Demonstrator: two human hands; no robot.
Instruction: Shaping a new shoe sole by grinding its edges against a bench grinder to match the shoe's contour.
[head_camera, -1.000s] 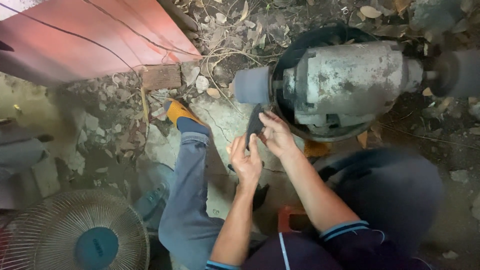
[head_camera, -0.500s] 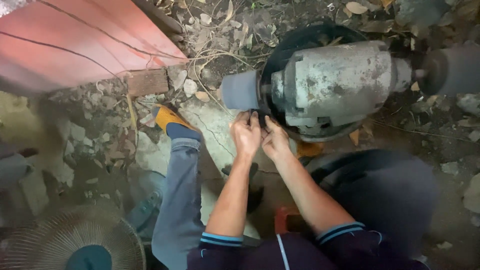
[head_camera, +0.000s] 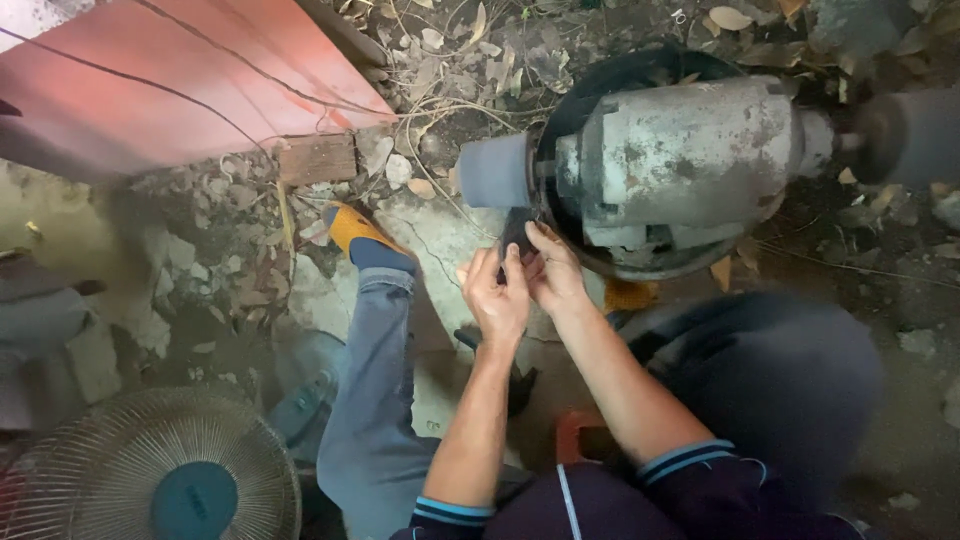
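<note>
A worn grey bench grinder motor (head_camera: 690, 165) sits in a black tyre-like ring (head_camera: 640, 70). A grey grinding wheel (head_camera: 493, 171) is on its near end and another wheel (head_camera: 915, 135) on the far end. My left hand (head_camera: 495, 300) and my right hand (head_camera: 553, 272) are together just below the near wheel. Both pinch a small dark flat piece (head_camera: 516, 230) held up against that wheel. My leg in blue jeans (head_camera: 375, 390) stretches out to the left, ending in an orange and blue shoe (head_camera: 358, 238).
A red sheet (head_camera: 170, 80) with thin wires leans at the upper left. A brown brick (head_camera: 318, 158) lies by its edge. A fan grille (head_camera: 160, 475) with a blue hub is at lower left. The ground is broken concrete, rubble and dry leaves.
Both hands moved up from my lap to the near grinding wheel and closed together on the dark piece. The view shifted slightly, so the fan sits lower left.
</note>
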